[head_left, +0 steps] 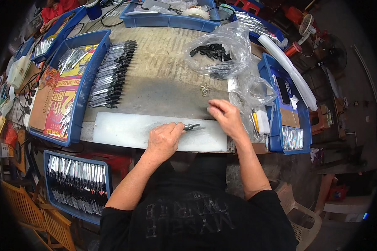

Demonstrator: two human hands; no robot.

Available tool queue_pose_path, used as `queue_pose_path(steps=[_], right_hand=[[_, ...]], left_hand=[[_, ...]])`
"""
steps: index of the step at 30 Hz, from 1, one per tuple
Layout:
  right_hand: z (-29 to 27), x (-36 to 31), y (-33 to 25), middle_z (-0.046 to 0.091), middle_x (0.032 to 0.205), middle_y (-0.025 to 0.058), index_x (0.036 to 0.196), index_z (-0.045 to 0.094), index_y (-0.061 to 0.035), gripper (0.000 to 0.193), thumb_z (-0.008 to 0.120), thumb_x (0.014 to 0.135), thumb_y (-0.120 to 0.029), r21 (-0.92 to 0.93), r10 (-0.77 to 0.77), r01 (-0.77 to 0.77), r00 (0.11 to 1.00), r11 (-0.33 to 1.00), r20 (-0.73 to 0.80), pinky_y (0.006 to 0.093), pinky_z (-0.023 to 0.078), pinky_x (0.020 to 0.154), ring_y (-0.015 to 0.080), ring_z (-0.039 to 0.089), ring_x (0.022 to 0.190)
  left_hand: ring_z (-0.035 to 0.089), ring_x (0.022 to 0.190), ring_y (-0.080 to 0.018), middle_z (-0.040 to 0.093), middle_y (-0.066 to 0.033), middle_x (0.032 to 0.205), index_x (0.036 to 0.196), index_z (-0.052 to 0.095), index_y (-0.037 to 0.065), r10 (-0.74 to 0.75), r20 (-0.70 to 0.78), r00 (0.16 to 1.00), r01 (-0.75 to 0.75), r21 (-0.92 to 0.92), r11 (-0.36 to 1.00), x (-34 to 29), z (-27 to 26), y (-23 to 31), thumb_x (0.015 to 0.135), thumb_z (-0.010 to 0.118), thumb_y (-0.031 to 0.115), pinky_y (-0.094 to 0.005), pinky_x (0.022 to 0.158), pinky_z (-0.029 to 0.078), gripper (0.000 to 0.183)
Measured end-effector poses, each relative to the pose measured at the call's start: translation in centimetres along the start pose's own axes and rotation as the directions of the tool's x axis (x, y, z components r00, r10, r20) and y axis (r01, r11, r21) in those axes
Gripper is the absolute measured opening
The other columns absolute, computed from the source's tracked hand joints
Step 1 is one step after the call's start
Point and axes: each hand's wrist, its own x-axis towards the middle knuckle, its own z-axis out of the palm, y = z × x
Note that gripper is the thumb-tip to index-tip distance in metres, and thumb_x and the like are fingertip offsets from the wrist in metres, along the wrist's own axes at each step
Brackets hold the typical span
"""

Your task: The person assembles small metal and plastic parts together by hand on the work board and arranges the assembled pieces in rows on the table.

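My left hand [165, 139] is closed around a dark, pen-like piece [191, 126], whose end sticks out past the thumb toward the right. It is held over a long white board [121, 130] at the table's near edge. My right hand [226, 117] is raised to the right of it, thumb and fingertips pinched together; whatever is between them is too small to make out. Just beyond its fingertips lies a small heap of tiny brass-coloured parts [204, 90]. Farther back, a clear plastic bag [238, 46] holds many black pen parts [211, 52].
A long row of clear pens with black ends [113, 77] lies left, beside a blue tray [102, 44]. Another blue tray [274, 142] stands right, a third [171, 21] at the back. Below the table's left edge, a blue crate [109, 180] holds many pens. A person in red [56, 10] sits far left.
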Motion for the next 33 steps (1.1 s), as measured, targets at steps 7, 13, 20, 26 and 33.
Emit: queue_pose_path(steps=[7, 13, 20, 26, 33], right_hand=[[1.1, 4.1, 3.5, 0.06, 0.081, 0.0176, 0.083, 0.061, -0.0007, 0.011, 0.057, 0.078, -0.01, -0.355, -0.069, 0.013, 0.987, 0.935, -0.147, 0.0417, 0.046, 0.068, 0.0345, 0.058, 0.078], [2.4, 5.8, 5.5, 0.059, 0.078, 0.018, 0.077, 0.058, 0.0, 0.01, 0.059, 0.076, -0.01, -0.497, -0.081, 0.018, 0.991, 0.867, -0.105, 0.0427, 0.046, 0.067, 0.0356, 0.058, 0.074], [3.0, 6.4, 6.0, 0.058, 0.072, 0.0193, 0.069, 0.056, -0.0006, 0.006, 0.057, 0.073, -0.005, -0.571, -0.128, 0.058, 0.988, 0.819, -0.083, 0.044, 0.046, 0.065, 0.0358, 0.057, 0.07], [3.0, 6.7, 6.1, 0.057, 0.071, 0.0213, 0.069, 0.055, 0.0007, 0.004, 0.053, 0.072, -0.002, -0.596, -0.145, 0.09, 0.988, 0.798, -0.046, 0.045, 0.045, 0.065, 0.0373, 0.056, 0.07], [2.1, 6.8, 5.4, 0.058, 0.076, 0.0216, 0.074, 0.057, 0.002, 0.007, 0.054, 0.074, -0.004, -0.496, -0.11, 0.094, 0.994, 0.863, -0.004, 0.0436, 0.045, 0.071, 0.0379, 0.056, 0.077]], left_hand=[[0.053, 0.053, -0.0235, 0.047, -0.0066, 0.058, 0.078, 0.051, 0.006, -0.031, 0.005, 0.999, 0.031, -0.009, 0.999, -0.2, 1.0, -0.8, 0.072, 0.065, 0.009, -0.035, 0.047, 0.042, 0.015], [0.054, 0.055, -0.0238, 0.048, -0.007, 0.059, 0.078, 0.052, 0.006, -0.052, 0.01, 0.999, 0.052, -0.031, 0.998, -0.3, 1.0, -0.8, 0.072, 0.065, 0.009, -0.0355, 0.048, 0.042, 0.015], [0.054, 0.055, -0.0214, 0.049, -0.0062, 0.061, 0.081, 0.055, 0.004, -0.019, -0.01, 1.0, 0.019, -0.048, 0.999, -0.3, 0.9, -0.8, 0.072, 0.064, 0.012, -0.0328, 0.049, 0.044, 0.015], [0.055, 0.056, -0.0215, 0.05, -0.0061, 0.061, 0.08, 0.055, 0.004, -0.017, -0.009, 1.0, 0.016, -0.043, 0.999, -0.2, 0.9, -0.7, 0.073, 0.063, 0.013, -0.0326, 0.05, 0.045, 0.014], [0.053, 0.055, -0.0214, 0.048, -0.0061, 0.06, 0.079, 0.053, 0.004, -0.009, -0.022, 1.0, 0.008, -0.055, 0.998, -0.3, 1.0, -0.9, 0.073, 0.062, 0.012, -0.0336, 0.049, 0.043, 0.014]])
